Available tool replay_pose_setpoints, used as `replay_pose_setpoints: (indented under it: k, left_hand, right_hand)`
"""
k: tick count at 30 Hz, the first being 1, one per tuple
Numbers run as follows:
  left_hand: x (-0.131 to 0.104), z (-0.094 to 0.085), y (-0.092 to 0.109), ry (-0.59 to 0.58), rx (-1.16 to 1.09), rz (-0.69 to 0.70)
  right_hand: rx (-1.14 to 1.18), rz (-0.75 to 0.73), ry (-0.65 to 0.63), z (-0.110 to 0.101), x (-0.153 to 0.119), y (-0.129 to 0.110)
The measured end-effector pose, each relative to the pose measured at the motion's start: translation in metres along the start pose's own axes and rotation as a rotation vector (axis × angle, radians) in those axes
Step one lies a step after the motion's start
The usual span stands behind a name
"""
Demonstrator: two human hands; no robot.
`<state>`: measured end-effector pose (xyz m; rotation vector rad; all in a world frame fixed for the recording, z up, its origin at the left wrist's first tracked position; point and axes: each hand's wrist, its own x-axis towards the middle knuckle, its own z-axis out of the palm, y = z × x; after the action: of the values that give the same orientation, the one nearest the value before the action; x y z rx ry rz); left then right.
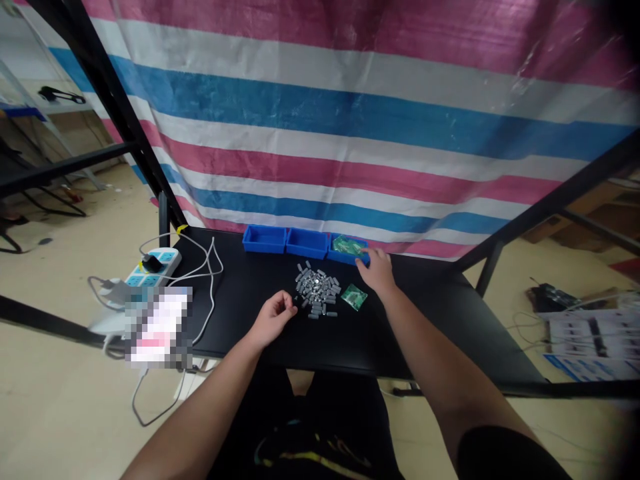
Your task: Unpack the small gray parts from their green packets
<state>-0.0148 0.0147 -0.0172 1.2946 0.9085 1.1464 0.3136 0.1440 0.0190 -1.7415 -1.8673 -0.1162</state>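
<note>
My left hand (274, 318) is closed over the table, fingers curled towards the thumb, at the left side of a loose pile of small grey and silver cylindrical pieces (318, 288). What it holds, if anything, is too small to make out. At the right end of a row of three blue bins, my right hand (379, 270) reaches to the front corner of the right bin (345, 259), thumb and forefinger apart. Green packets (349, 245) fill that bin. Between the pile and my right forearm lies a single small green packet (354, 297), flat on the table.
The left blue bin (265, 249) and the middle blue bin (307, 253) stand beside the right one. A power strip (173, 259) with white cables and a blurred-out screen (159, 327) occupy the left of the black table (430, 313). Behind hangs a striped sheet (320, 100) between black frame posts.
</note>
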Motion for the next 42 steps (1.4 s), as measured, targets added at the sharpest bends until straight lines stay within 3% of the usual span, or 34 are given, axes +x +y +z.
replay_pose_setpoints:
  k: [5,8,11,16,20,22,24,27,29,32,35,38,42]
  left_hand:
    - [0.001,0.001,0.001,-0.010,0.003,0.005]
    - [0.001,0.002,0.003,-0.011,0.017,-0.005]
    - [0.001,0.002,0.005,-0.009,0.031,-0.010]
    - [0.000,0.001,0.005,-0.010,0.042,-0.009]
    - [0.000,0.002,0.005,-0.007,0.034,-0.021]
    - [0.000,0.002,0.005,0.000,0.026,-0.018]
    - [0.000,0.002,0.004,0.004,0.014,-0.018]
    - [0.001,0.002,0.002,0.001,0.004,-0.025]
    - [0.002,0.001,0.001,0.005,0.005,-0.023]
    - [0.002,0.001,0.000,0.010,0.008,-0.009]
    - [0.001,0.001,0.002,0.015,0.000,-0.022]
    - [0.000,0.002,0.005,0.020,-0.011,-0.039]
    - [0.000,0.002,0.006,0.009,-0.028,-0.028]
  right_hand:
    - [0.181,0.043,-0.244,-0.027,-0.039,-0.005]
    - [0.220,0.003,-0.392,-0.027,-0.058,-0.004]
    - [0.318,0.029,-0.435,-0.017,-0.067,0.000]
    - [0.747,0.292,-0.326,-0.012,-0.061,-0.004]
    - [1.312,0.566,-0.146,-0.018,-0.047,-0.024]
    - [1.513,0.633,-0.105,-0.018,-0.037,-0.033]
    - [1.562,0.627,-0.074,-0.016,-0.023,-0.039]
    - [1.410,0.476,0.080,-0.009,0.006,-0.044]
    - [1.147,0.316,0.170,-0.005,0.028,-0.046]
    - [0.615,0.081,0.083,0.000,0.057,-0.049]
    - [0.206,-0.022,0.008,0.007,0.074,-0.051]
    - [0.029,-0.023,-0.132,0.019,0.082,-0.051]
    - [0.029,-0.042,-0.297,0.026,0.082,-0.049]
